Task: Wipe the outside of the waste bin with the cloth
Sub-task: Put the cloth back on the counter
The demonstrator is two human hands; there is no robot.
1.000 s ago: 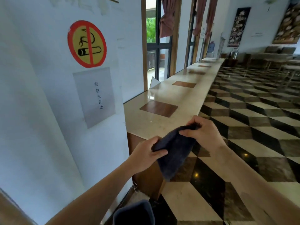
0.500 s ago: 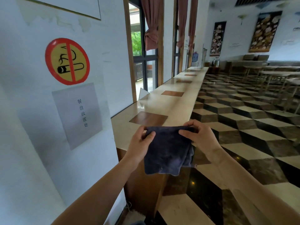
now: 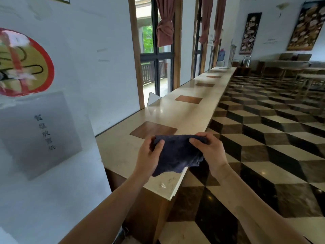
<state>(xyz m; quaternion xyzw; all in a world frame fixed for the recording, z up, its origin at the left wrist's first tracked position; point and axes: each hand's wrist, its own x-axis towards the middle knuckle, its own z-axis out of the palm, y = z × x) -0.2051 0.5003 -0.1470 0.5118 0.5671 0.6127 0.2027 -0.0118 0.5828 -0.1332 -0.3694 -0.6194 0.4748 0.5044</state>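
Long beige counter (image 3: 184,113) with brown square inlays (image 3: 153,129) runs along the window side. White wall (image 3: 91,50) at left carries a no-smoking sign (image 3: 22,62), blurred, with a grey notice (image 3: 40,132) just below it. Dark-framed window (image 3: 156,55) with tied pink curtains (image 3: 164,30). Cube-pattern tiled floor (image 3: 274,141). Two dark posters (image 3: 250,32) on far wall, tables (image 3: 290,67) beneath.

cloth (image 3: 175,154) looks like fuzzy matt terry, counter (image 3: 175,111) is polished glossy stone with wood-look inlays, floor (image 3: 263,138) super shiny.
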